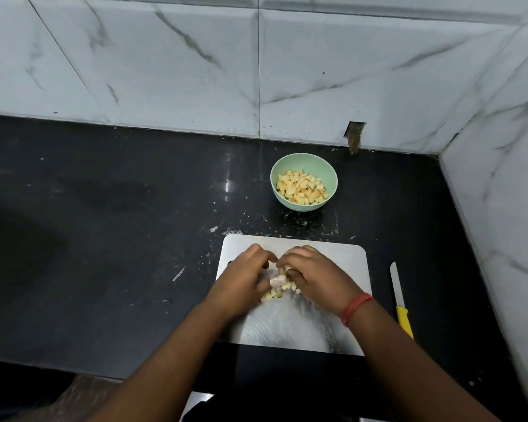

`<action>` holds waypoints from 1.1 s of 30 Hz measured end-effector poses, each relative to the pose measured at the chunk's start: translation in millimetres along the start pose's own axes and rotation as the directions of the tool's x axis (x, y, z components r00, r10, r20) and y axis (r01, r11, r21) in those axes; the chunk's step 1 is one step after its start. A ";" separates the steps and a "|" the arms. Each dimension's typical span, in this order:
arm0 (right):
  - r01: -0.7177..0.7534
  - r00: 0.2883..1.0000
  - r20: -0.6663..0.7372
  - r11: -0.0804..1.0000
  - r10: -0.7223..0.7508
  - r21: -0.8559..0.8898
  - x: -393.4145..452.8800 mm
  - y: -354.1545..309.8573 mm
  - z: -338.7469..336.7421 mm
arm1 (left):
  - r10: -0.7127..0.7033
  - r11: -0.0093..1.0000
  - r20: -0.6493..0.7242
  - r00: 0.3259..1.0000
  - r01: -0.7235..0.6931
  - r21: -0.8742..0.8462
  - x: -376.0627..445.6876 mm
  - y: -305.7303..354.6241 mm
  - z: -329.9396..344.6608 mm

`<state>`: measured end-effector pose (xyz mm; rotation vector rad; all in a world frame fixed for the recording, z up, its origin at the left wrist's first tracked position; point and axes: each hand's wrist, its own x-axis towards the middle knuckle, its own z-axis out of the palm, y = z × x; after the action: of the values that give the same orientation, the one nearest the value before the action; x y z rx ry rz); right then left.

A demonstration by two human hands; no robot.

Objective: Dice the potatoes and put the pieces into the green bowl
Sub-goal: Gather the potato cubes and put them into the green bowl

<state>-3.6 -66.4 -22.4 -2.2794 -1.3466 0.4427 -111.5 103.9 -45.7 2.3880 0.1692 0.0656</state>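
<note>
Cupping both hands, left hand (pixel 246 277) and right hand (pixel 313 275) curl around potato pieces (pixel 276 292) to carry them far to the green bowl (pixel 304 181); knife (pixel 400 300) lies right.

The counter (pixel 104 239) is glossy black, flecked with pale specks. The wall tiles (pixel 165 71) are white with grey marble veining. The bowl (pixel 320 166) is mint green, its potato pieces (pixel 301 187) pale yellow. The cutting board (pixel 342 260) is silvery grey. The knife (pixel 400 303) has a yellow handle and pale blade. A red thread band (pixel 354 307) circles the right wrist.
</note>
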 end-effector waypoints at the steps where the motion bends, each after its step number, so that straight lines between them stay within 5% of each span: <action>1: -0.021 0.999 -0.044 1.000 0.020 -0.022 -5.1 0.0 -0.5 | 0.049 0.997 0.020 0.999 -0.050 0.064 -2.5 -4.1 2.4; 8: -0.257 0.961 0.054 0.949 0.270 -0.184 -16.1 -10.2 8.1 | 0.113 0.899 0.130 0.985 -0.157 0.408 -12.9 -24.9 4.4; 24: -0.019 0.997 -0.073 0.951 -0.004 -0.308 -4.5 -10.5 25.0 | 0.100 0.883 0.147 0.984 -0.156 0.443 -7.4 -19.8 12.2; 28: -0.252 0.951 -0.158 0.962 0.266 0.108 -5.1 -8.5 14.1 | 0.084 0.888 0.164 0.983 -0.149 0.436 -9.7 -19.7 7.3; 33: -0.435 0.830 -0.041 0.692 0.556 0.576 -14.7 -8.4 1.8 | 0.134 0.917 0.128 0.983 -0.172 0.360 -8.9 -18.8 3.6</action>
<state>-17.6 -75.4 -18.8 -2.0798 -0.3767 0.6395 -121.9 113.8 -61.1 2.7726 -0.0613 -0.0161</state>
